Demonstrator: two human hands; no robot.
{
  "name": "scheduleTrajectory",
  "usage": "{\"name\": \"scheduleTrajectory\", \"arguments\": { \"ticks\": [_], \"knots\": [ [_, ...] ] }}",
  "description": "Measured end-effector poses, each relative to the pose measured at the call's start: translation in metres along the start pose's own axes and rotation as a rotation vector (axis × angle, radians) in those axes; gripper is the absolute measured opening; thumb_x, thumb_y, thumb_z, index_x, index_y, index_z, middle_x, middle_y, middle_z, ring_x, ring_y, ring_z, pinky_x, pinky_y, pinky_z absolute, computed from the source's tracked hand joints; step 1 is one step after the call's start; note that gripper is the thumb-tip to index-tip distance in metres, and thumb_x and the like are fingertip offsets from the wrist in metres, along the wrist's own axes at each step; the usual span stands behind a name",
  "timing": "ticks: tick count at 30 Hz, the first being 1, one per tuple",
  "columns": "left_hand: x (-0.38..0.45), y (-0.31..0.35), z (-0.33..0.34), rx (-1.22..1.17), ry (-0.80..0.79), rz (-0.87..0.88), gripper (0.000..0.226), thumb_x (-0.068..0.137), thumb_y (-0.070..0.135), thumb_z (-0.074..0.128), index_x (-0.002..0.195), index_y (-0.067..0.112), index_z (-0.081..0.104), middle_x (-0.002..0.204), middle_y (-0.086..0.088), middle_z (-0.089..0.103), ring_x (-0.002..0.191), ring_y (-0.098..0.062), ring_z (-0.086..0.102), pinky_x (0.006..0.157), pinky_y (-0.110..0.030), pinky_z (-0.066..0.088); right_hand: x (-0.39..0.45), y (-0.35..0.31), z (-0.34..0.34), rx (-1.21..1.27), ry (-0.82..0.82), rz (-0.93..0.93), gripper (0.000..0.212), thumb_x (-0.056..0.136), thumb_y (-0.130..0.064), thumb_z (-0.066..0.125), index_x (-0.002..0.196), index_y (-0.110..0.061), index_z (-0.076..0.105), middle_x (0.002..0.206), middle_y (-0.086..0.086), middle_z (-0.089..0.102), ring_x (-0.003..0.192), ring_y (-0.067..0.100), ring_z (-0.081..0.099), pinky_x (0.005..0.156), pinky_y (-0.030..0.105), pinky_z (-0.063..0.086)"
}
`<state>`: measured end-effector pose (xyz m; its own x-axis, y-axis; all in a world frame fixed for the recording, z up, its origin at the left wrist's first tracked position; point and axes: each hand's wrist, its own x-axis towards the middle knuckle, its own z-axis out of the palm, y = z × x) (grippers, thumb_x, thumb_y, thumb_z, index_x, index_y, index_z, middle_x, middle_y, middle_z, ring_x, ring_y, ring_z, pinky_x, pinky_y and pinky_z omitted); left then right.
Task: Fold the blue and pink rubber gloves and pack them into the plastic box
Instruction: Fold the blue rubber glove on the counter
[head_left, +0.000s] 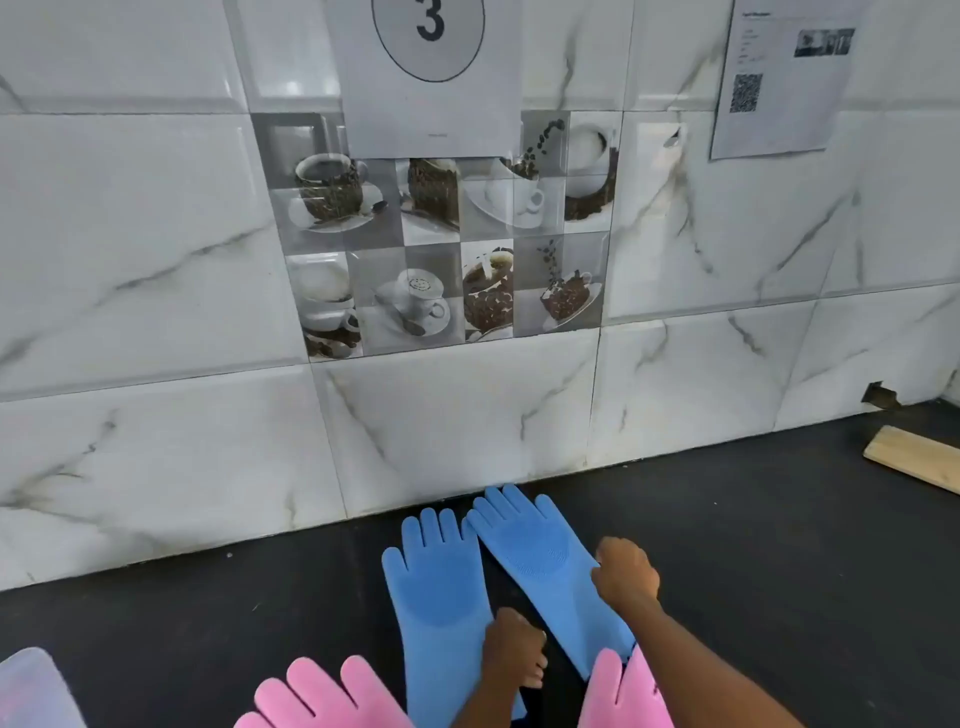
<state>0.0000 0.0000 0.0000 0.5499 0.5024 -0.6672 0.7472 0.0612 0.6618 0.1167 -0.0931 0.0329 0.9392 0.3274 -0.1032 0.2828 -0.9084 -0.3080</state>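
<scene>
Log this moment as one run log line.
stage: flattening | left hand: grips left blue glove | right hand: grips right blue glove | pink gloves: unfolded

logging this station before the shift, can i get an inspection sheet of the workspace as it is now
surface: dark counter against a tiled wall.
job's things: two blue gloves lying flat, unfolded; two pink gloves at the near edge; translucent box corner, partly out of frame.
clutter: wooden board.
hands: left hand and right hand each grip an edge of the right blue glove.
cables: nothing seen.
surroundings: paper sheets on the wall.
</scene>
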Motion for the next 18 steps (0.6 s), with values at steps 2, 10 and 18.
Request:
{"name": "scheduleTrajectory", "arguments": {
  "ticks": [2,10,18],
  "knots": [
    [0.004,0.005,0.012,0.024,0.071,0.028,0.013,0.09,0.013,0.058,0.097,0.002,0.058,0.091,-0.018,0.07,0.066,-0.027,0.068,0.068,-0.04,0.063,0.0,0.008,0.003,-0.016,-0.039,0.019,0.029,0.093,-0.02,0.052,0.121,-0.015,0.055,0.127,0.005,0.054,0.121,0.023,0.051,0.094,0.032,0.046],
    [-0.014,0.012,0.033,0.115,0.156,0.022,0.048,0.078,0.029,0.069,0.119,0.009,0.053,0.12,-0.009,0.064,0.108,-0.026,0.066,0.092,-0.037,0.056,0.014,0.026,0.017,0.01,-0.112,-0.003,0.032,0.093,-0.032,0.057,0.121,-0.016,0.054,0.125,0.004,0.053,0.113,0.021,0.056,0.092,0.032,0.049],
    [-0.019,0.024,0.038,-0.099,0.144,0.016,0.044,0.087,0.02,0.055,0.13,0.009,0.053,0.128,-0.008,0.061,0.117,-0.026,0.06,0.097,-0.032,0.051,0.027,0.01,0.017,0.032,-0.172,-0.002,0.036,0.095,-0.047,0.048,0.112,-0.016,0.056,0.112,0.002,0.062,0.101,0.019,0.063,0.078,0.029,0.049]
  ]
}}
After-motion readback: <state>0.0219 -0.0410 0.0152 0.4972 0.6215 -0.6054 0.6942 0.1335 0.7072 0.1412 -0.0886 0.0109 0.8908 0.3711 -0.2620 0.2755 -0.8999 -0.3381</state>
